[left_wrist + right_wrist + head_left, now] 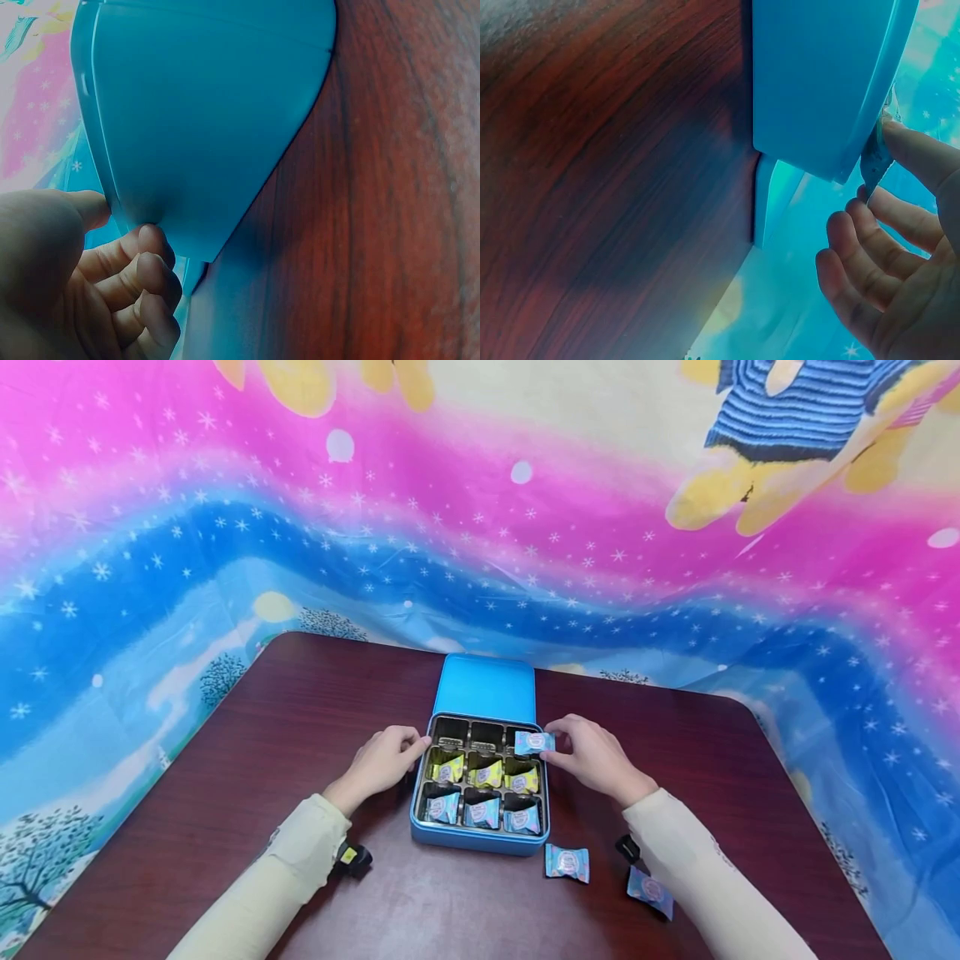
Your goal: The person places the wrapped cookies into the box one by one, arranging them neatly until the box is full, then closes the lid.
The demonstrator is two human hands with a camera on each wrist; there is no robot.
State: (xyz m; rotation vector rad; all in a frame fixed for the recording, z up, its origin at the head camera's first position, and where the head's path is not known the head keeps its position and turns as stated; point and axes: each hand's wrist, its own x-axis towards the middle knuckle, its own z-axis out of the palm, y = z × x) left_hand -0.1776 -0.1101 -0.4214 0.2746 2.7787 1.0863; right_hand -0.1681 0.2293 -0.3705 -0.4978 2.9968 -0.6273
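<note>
The right hand (596, 756) pinches a candy (535, 743) in a blue wrapper between thumb and forefinger, its other fingers loosely bent and spread a little apart. The candy is just left of that hand's fingertips, at the rim of the tin (480, 841), over the compartment nearest the hand; whether it touches the metal I cannot tell.

The left hand (382, 764) holds the tin's opposite edge, thumb at the rim and curled fingertips against the side wall.

Between the hands, the tin's middle row holds three yellow candies (486, 772), one per compartment. Nearer the person than both hands, the closest row holds three blue candies (481, 812). Beyond the hands, the lid (486, 685) stands open at the tin's far side.

Below the right hand, on the table (405, 910), a loose candy (567, 862) lies just beside the tin's near corner, and a second loose candy (649, 892) lies beside the right sleeve (690, 847).
</note>
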